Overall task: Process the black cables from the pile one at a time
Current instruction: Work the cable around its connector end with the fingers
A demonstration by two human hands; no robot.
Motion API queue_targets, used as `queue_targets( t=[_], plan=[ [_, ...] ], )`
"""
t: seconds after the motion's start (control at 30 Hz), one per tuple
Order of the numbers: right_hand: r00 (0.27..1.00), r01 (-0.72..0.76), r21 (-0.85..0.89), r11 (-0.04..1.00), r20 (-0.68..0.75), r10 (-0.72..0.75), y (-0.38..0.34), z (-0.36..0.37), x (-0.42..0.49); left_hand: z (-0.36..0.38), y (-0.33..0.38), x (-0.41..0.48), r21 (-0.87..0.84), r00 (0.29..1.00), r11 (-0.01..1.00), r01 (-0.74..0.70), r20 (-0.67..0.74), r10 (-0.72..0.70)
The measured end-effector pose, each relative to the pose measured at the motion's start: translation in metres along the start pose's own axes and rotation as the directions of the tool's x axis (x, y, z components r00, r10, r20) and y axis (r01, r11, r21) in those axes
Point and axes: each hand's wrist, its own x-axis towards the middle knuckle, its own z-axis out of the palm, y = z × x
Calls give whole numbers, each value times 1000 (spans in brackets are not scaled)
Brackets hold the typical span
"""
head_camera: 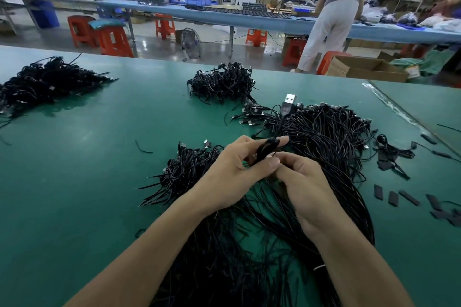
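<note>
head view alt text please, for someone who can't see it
Two bare hands, left hand and right hand, pinch a black cable whose USB plug sticks up, above a big pile of black cables on a green table. More cable heaps and short black strips lie around.

Concealed and cropped items

The black cable (267, 148) disappears between the left hand (224, 177) and the right hand (304, 187). Its lower run and the right fingertips are hidden. The main pile (324, 137) runs off the bottom edge. The far-left pile (42, 82) is cut by the left edge. Goods on the far workbench (154, 9) are too blurred to identify.
</note>
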Motion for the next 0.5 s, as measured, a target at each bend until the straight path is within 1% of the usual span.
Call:
queue_targets(
  t=[0.07, 0.13, 0.2, 0.23, 0.3, 0.33, 0.37, 0.43, 0.47, 0.5],
  plan=[
    [993, -118, 129, 985, 47, 113, 0, -3, 2, -1, -2, -2, 0, 999, 1000, -23, 46, 23],
    [969, -243, 242, 939, 93, 227, 0, -4, 4, -3, -4, -3, 13, 996, 999, -44, 73, 43],
    [942, -332, 316, 889, 69, 328, 3, -5, 7, -4, -3, -4, -15, 993, 999, -48, 105, 49],
    [933, -352, 347, 869, 52, 357, 6, -5, 9, -3, -3, -4, -23, 991, 999, -49, 122, 52],
    [943, -320, 332, 888, 18, 333, 11, -8, 11, -1, -5, -3, 51, 993, 997, -51, 105, 45],
    [955, -285, 280, 917, -1, 297, 12, -10, 12, -1, -7, -1, 75, 998, 997, -27, 67, 22],
    [964, -252, 199, 947, -31, 263, 14, -12, 12, -2, -9, 1, 53, 1000, 998, 21, 10, -21],
    [975, -193, -50, 980, -124, 186, 17, -19, 13, -7, -15, 7, -92, 977, 984, 153, -133, -164],
    [978, -167, -207, 964, -161, 135, 19, -24, 14, -11, -19, 10, -169, 948, 964, 207, -208, -241],
    [981, -142, -381, 913, -176, 79, 22, -30, 15, -16, -23, 13, -218, 912, 945, 242, -280, -298]
  ],
)
